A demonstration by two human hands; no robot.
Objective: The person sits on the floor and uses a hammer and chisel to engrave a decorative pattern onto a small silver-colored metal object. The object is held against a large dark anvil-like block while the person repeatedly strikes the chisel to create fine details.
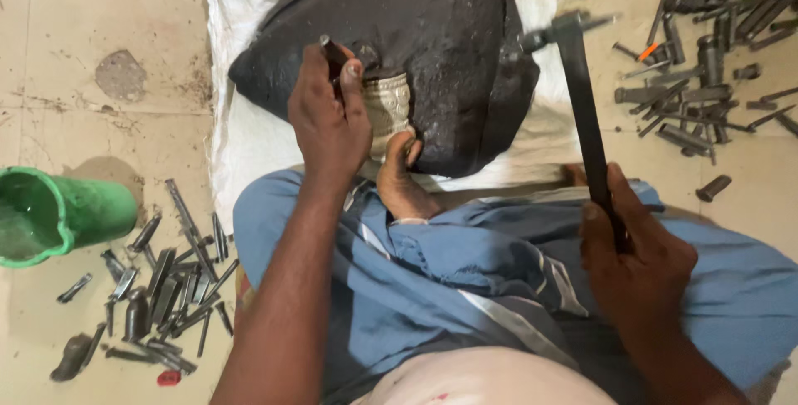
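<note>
On a stained tile floor, a dark block lies on white sacking. The left hand grips a chisel against it; the right hand clasps a hammer.

A large dark mound looks like pitch or tar, rough and pitted with a dull sheen. Set in it is a small pale metal piece, embossed and faintly shiny. The left hand holds a dark metal punch, matt and worn. The right hand holds a hammer with a dark, smooth handle and a grey metal head. The mound rests on a white woven sack, coarse and stained. Loose punches of dull blackened steel lie on the floor, pale matt tile, scuffed and dirty. A green plastic mug looks smooth. The lap cloth is soft blue cotton.
</note>
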